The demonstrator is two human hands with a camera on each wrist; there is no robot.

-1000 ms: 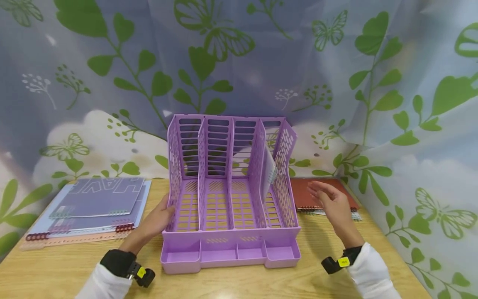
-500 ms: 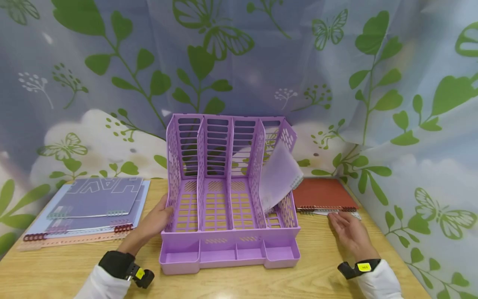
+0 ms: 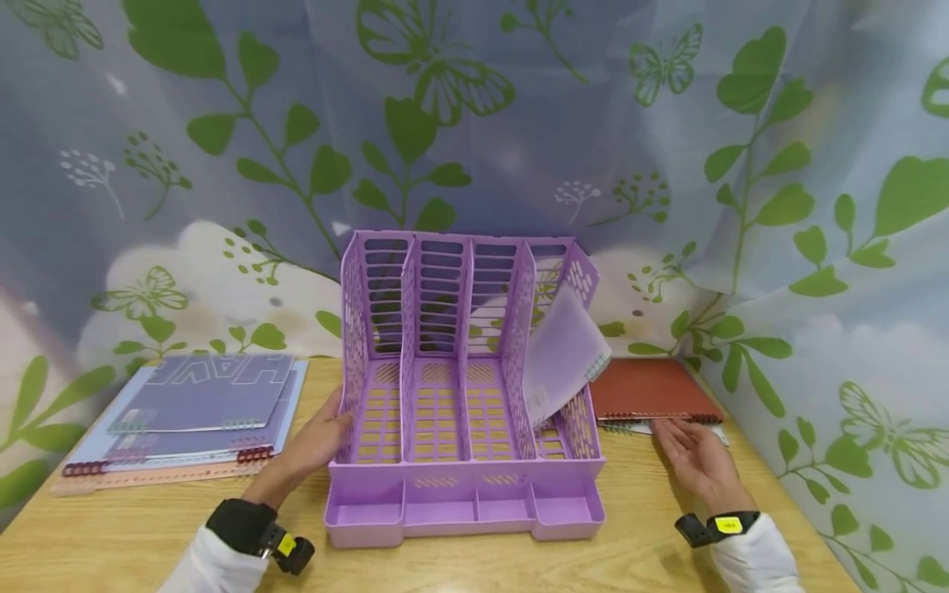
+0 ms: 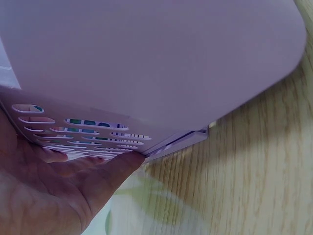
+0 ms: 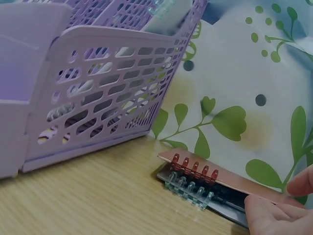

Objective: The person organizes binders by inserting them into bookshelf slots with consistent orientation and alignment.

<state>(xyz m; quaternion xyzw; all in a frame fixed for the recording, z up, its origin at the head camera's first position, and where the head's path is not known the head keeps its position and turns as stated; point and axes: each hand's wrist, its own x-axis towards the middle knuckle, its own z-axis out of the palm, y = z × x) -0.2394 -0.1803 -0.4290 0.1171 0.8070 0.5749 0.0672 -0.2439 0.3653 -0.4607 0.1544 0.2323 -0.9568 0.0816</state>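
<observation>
A purple desk organizer [image 3: 465, 498] with several upright compartments stands mid-table. My left hand [image 3: 315, 441] rests against its left outer wall; in the left wrist view the thumb and fingers lie along the slotted panel [image 4: 146, 63]. In the rightmost compartment a small pale spiral notebook [image 3: 567, 354] leans tilted, its ring edge over the right wall. My right hand [image 3: 700, 465] lies palm up at the front edge of a red spiral notebook [image 3: 656, 389], fingertips partly hidden under it. Below the red notebook lies another notebook with clear rings [image 5: 188, 190].
At the left lies a pile of larger notebooks, with a grey-purple notebook [image 3: 211, 394] on top and a peach one [image 3: 163, 476] at the bottom. A curtain printed with leaves and butterflies [image 3: 474, 107] hangs directly behind the wooden table [image 3: 445, 568].
The small notebook has tipped from upright by the divider to leaning over the right wall. My right hand moved from above the red notebook to its front edge. The left hand stayed put.
</observation>
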